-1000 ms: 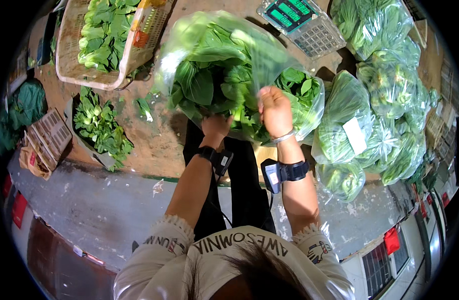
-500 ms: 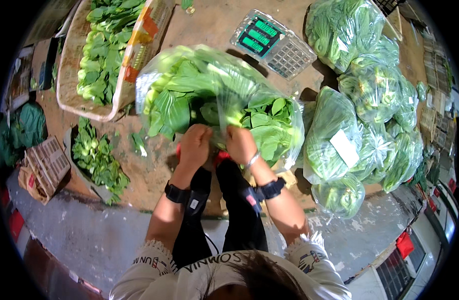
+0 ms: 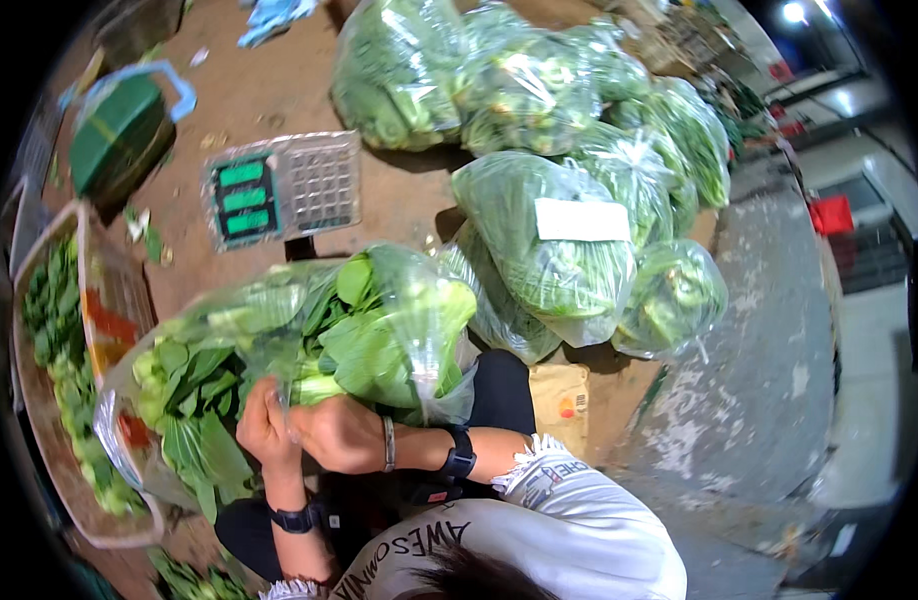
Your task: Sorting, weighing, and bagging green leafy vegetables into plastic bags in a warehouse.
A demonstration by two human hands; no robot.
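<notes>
A large clear plastic bag (image 3: 279,292) full of leafy green bok choy (image 3: 371,345) lies in front of me, its plastic gathered at the near side. My left hand (image 3: 267,432) is closed on the gathered edge, with thumb and fingers pinched together. Right beside it, my right hand (image 3: 339,434) is also closed on the plastic, its knuckles turned up. The hands nearly touch. Leaves spread to both sides of them under the film. What lies inside the fingers is mostly hidden.
Beyond the bag lies a plastic-wrapped digital scale (image 3: 284,188) with lit green displays. Several filled vegetable bags (image 3: 544,255) are piled at right. A crate of greens (image 3: 144,515) stands at left, a green lidded container (image 3: 117,140) behind it. A brown packet (image 3: 559,405) lies near my knee.
My view has swung to the right, so scale, crate and bags appear shifted left. My hands have come closer together and still grip the bag's plastic.
</notes>
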